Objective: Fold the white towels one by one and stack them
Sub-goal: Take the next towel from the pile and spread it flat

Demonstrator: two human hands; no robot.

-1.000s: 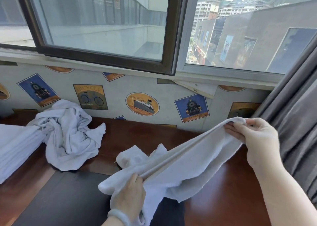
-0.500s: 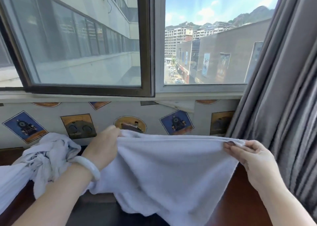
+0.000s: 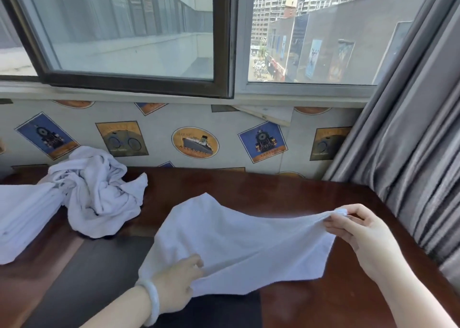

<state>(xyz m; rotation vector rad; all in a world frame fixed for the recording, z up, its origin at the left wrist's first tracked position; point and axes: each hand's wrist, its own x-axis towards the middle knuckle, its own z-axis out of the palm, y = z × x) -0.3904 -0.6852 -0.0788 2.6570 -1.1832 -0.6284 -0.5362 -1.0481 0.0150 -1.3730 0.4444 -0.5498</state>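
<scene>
A white towel point(image 3: 239, 243) lies spread low over the dark wooden table point(image 3: 286, 196), stretched between both hands. My right hand point(image 3: 358, 230) pinches its right corner a little above the table. My left hand point(image 3: 176, 278), with a pale bangle on the wrist, grips the towel's near left edge. A crumpled heap of white towels point(image 3: 97, 193) sits at the back left. Folded white towels point(image 3: 22, 218) lie stacked at the far left edge.
A dark mat point(image 3: 94, 278) covers the table's near middle, partly under the towel. Grey curtains point(image 3: 410, 133) hang close on the right. A wall with picture prints point(image 3: 196, 141) and a window above bound the table's far side.
Both hands have come down from holding the towel up in front of the wall. The towel now spreads low over the table, with my left hand at its near edge.
</scene>
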